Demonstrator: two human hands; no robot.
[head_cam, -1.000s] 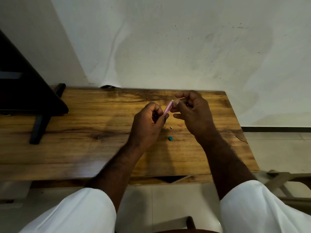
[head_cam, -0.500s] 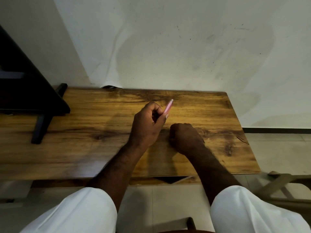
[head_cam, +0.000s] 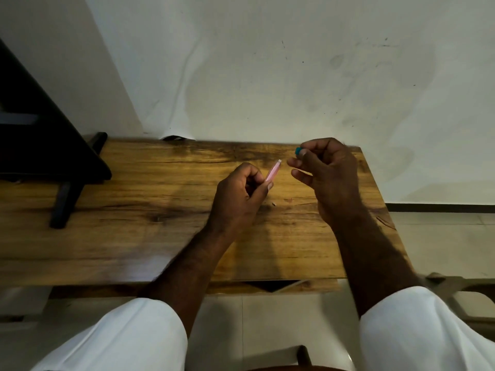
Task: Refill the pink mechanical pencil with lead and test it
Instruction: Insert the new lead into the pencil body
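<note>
While the grainy wooden worktop (head_cam: 150, 236) spans the view, the left hand (head_cam: 238, 199) curls around the slim pink pencil (head_cam: 273, 171), its pale end tilted toward the far edge. Just beside it, the right hand (head_cam: 326, 172) pinches a small rounded teal cap (head_cam: 298, 150) between fingertips. A tiny pale fleck (head_cam: 273, 203) lies on the wood between the hands.
</note>
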